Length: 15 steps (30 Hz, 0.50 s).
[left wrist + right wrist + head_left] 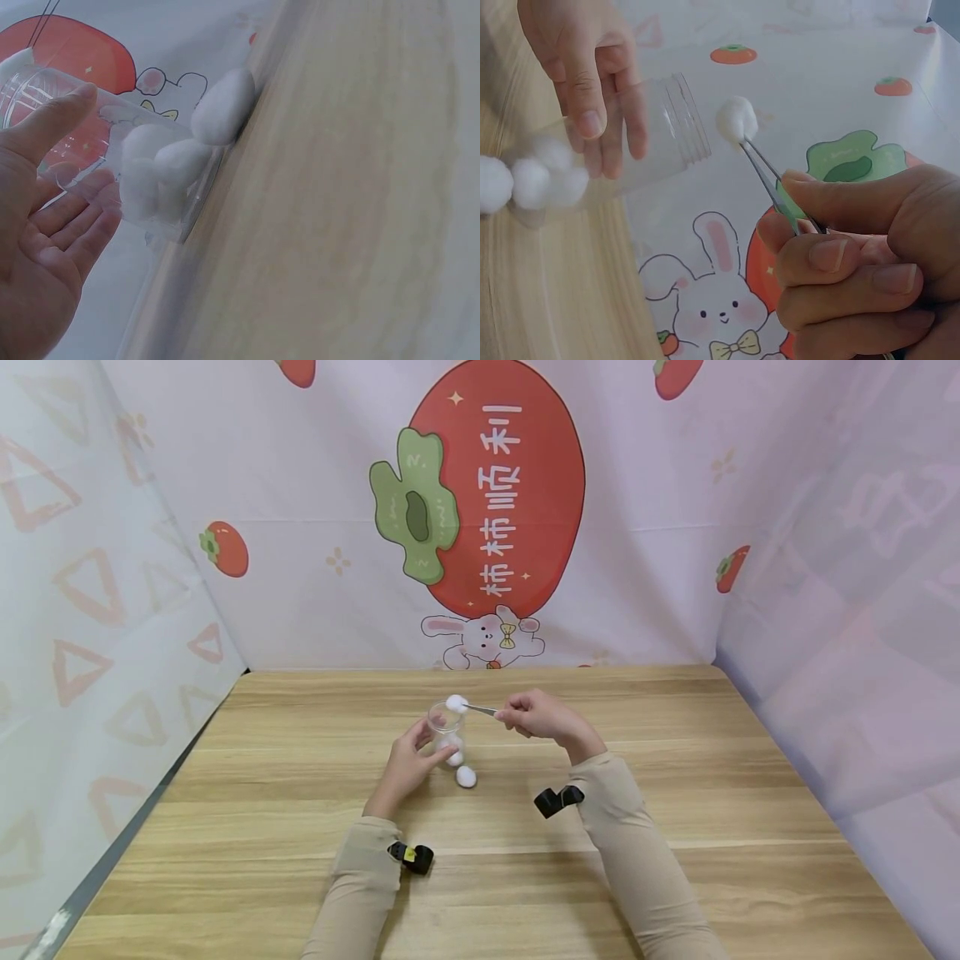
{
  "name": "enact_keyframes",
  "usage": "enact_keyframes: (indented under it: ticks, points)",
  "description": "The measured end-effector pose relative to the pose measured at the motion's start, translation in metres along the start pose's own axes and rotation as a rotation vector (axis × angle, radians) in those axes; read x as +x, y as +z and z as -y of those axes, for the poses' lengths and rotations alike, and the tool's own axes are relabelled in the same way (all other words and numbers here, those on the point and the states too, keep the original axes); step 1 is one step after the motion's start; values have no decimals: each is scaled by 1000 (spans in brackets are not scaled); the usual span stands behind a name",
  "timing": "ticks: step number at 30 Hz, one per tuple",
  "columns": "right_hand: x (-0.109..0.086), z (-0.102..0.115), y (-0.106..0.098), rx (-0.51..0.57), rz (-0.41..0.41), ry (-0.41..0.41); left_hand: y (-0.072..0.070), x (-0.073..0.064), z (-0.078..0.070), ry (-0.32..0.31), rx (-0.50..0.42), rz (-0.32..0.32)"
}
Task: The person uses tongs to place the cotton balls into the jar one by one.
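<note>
My left hand (407, 767) holds a clear plastic jar (656, 139) upright on the table, thumb on one side and fingers on the other. Several white cotton balls (176, 165) lie at the bottom of the jar. In my right hand (542, 716) is a pair of metal tweezers (763, 174), pinched between thumb and fingers. Their tips grip one cotton ball (736, 118) just above the jar's open mouth. Another cotton ball (466, 777) sits on the table close to the jar's base, on the near side.
The wood-grain table (300, 877) reaches back to a printed curtain (300, 460) with persimmons and a rabbit. More curtains hang on the left and right. A black wrist camera (412, 857) is strapped to the left sleeve, another camera (558, 800) to the right.
</note>
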State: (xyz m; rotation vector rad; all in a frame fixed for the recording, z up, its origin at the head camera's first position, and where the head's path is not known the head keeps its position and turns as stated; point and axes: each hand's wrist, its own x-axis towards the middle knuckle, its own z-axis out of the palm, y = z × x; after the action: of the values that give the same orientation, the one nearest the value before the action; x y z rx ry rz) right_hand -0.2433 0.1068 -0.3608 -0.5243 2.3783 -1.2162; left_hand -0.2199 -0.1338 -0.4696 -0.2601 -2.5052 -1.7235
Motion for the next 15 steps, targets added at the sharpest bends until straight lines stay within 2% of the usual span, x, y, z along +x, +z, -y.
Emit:
enact_keyframes:
  ticks: [8,15]
  points:
    - [7,2,6,-4,10,19,-2,0,-1,21,-5,10]
    - [10,3,10,-8,12,34,-1,0,-2,-1,-8,5]
